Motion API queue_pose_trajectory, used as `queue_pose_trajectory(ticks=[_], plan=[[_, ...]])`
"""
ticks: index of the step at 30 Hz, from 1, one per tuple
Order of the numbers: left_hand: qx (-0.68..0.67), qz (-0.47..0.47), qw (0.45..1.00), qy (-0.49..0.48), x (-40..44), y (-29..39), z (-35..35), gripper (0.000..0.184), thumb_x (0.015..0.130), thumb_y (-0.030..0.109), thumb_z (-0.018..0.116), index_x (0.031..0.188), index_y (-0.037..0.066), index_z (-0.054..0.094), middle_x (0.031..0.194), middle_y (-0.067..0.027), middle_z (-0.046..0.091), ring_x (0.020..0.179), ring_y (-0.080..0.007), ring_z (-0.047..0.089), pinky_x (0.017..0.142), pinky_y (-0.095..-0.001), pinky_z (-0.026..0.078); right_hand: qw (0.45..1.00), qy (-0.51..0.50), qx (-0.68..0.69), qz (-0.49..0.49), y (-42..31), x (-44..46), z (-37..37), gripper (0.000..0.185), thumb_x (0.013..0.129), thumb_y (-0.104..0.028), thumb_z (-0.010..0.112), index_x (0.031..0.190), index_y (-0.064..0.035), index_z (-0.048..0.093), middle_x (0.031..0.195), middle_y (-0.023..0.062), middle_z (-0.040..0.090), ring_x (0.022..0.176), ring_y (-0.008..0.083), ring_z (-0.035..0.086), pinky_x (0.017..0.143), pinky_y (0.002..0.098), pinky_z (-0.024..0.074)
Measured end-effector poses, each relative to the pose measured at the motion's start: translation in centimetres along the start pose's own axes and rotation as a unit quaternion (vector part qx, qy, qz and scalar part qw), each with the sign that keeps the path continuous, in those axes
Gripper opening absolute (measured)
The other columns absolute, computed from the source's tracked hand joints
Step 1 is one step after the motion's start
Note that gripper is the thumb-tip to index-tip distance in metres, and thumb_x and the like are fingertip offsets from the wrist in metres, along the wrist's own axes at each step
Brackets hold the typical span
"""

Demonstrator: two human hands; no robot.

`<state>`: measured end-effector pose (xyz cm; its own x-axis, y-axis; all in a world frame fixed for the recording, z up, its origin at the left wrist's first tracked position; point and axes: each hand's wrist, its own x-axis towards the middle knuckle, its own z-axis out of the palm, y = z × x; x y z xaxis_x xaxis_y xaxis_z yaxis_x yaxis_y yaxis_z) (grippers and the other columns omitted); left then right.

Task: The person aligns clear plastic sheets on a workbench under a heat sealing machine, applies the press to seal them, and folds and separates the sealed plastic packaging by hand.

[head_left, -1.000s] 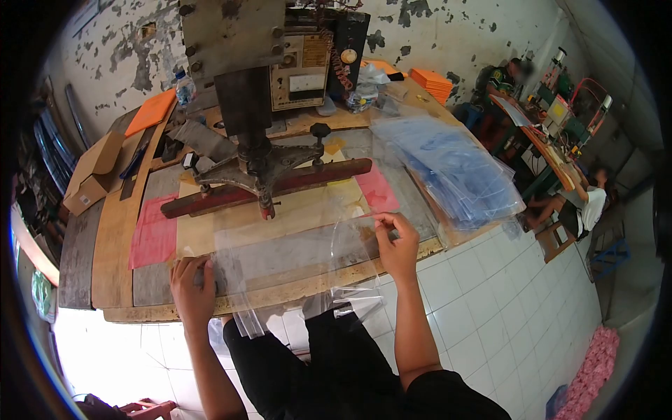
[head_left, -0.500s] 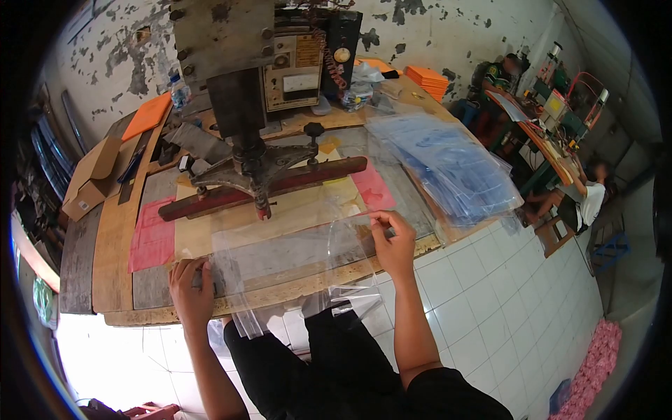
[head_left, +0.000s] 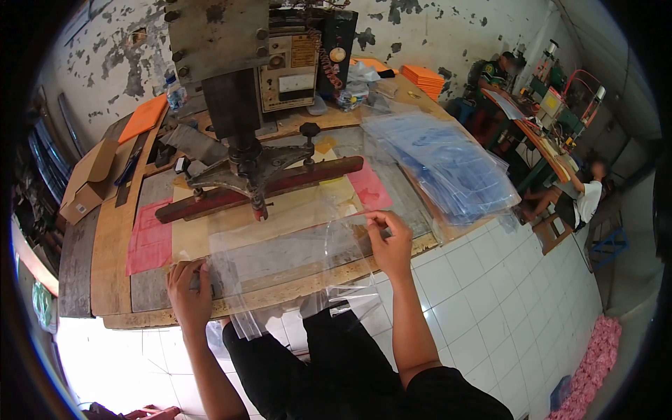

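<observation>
A clear plastic sheet (head_left: 280, 255) lies across the front of the worktable, and its lower end hangs over the edge above my lap. My right hand (head_left: 390, 245) is closed in a pinch on the sheet's upper right corner. My left hand (head_left: 189, 294) rests at the table's front edge, left of the sheet, its thumb apart from its fingers. Just beyond the sheet, the long red-brown bar (head_left: 294, 183) of a press (head_left: 245, 164) stands over a yellowish pad. Pink pieces (head_left: 149, 238) lie at both ends of that pad.
On the right of the worktable (head_left: 112, 280) lies a stack of bluish clear plastic sheets (head_left: 448, 168). An open cardboard box (head_left: 91, 182) and an orange sheet (head_left: 145, 117) are at the left. Two people sit by another bench (head_left: 535, 143) at the far right.
The view has shifted slightly. Both hands keep nearly the same places on the table and sheet, and the press bar looks unmoved.
</observation>
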<state>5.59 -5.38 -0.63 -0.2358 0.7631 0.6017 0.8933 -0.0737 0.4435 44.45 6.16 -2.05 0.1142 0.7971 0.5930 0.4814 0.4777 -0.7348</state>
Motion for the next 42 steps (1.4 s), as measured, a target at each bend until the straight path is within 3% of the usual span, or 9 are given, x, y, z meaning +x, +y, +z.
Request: queue_pose_trajectory(ticks=[42], plan=[[0.002, -0.005, 1.0, -0.001, 0.01, 0.21, -0.1, 0.013, 0.099, 0.013, 0.071, 0.103, 0.003, 0.077, 0.102, -0.0122, 0.073, 0.098, -0.0332, 0.066, 0.096, -0.0446, 0.048, 1.0, -0.004, -0.005, -0.001, -0.3, 0.03, -0.06, 0.012, 0.095, 0.001, 0.071, 0.106, -0.0017, 0.074, 0.096, 0.0112, 0.076, 0.081, 0.0233, 0.074, 0.075, 0.0335, 0.0566]])
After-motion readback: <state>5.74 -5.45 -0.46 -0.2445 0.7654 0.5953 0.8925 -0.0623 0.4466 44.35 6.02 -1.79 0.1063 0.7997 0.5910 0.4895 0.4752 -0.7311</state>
